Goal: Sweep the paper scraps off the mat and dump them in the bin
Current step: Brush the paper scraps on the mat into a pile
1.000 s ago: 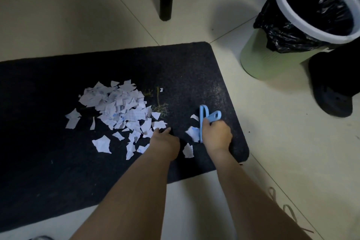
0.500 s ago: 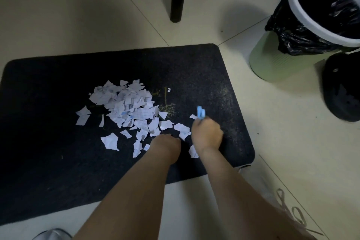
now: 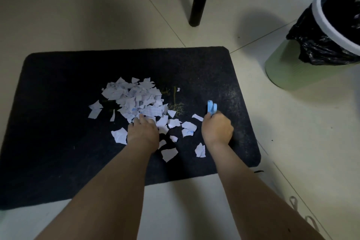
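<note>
**Hands part again after a gathering stroke**

We see the right hand (image 3: 217, 129) curled round a small blue tool (image 3: 212, 106), whose tip sticks up above the knuckles; what kind of tool it is we cannot tell. Half a second ago this hand sat close beside the left hand (image 3: 143, 132); now the two are apart, with several loose scraps lying between them. The left hand rests at the near edge of the paper scraps (image 3: 134, 100), fingers bent down into the pile; we cannot tell whether they grip anything. The pile lies mid-mat (image 3: 58, 84), beside a dry twig (image 3: 176, 103). The bin (image 3: 321, 23) stands off the mat, well to the right. We judge the scraps only partly gathered, with none in the bin yet as far as its dark inside shows.
</note>
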A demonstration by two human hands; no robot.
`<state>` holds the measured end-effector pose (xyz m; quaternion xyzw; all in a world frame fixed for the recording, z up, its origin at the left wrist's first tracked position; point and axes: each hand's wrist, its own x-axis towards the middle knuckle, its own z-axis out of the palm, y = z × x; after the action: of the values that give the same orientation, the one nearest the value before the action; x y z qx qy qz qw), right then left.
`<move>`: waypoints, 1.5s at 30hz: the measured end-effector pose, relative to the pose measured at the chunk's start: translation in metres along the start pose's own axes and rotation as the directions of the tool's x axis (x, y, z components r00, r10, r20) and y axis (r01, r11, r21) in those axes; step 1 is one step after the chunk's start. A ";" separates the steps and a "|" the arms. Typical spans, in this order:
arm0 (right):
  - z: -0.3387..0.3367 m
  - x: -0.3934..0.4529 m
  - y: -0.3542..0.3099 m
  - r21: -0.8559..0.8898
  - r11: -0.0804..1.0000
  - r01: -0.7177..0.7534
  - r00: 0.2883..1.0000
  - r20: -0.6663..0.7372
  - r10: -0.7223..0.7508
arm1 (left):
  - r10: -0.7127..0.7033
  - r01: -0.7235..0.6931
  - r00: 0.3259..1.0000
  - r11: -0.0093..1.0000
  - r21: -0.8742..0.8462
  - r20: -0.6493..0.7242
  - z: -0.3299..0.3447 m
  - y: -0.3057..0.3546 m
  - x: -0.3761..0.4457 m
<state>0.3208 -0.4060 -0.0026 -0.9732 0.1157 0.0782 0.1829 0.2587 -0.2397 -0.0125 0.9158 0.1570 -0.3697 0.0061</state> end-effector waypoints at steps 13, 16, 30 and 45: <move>-0.001 0.025 0.012 -0.213 0.975 0.060 0.997 -0.031 -0.068 | -0.245 0.286 0.949 0.933 -0.217 0.198 0.021 -0.040 0.011; -0.006 0.028 0.006 -0.166 0.985 0.053 0.997 -0.039 -0.060 | -0.213 0.283 0.937 0.928 -0.244 0.278 0.027 -0.041 0.017; 0.026 -0.025 -0.053 -0.014 0.997 0.071 0.994 0.089 -0.070 | -0.078 0.173 0.919 0.961 -0.217 0.386 0.034 -0.033 0.034; 0.027 -0.032 -0.072 0.002 0.998 0.061 0.991 0.119 -0.061 | -0.003 0.103 0.931 0.961 -0.256 0.366 0.028 -0.035 0.034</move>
<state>0.3053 -0.3241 0.0034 -0.9700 0.0747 0.1306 0.1909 0.2523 -0.2003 -0.0524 0.8177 0.2271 -0.5071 0.1501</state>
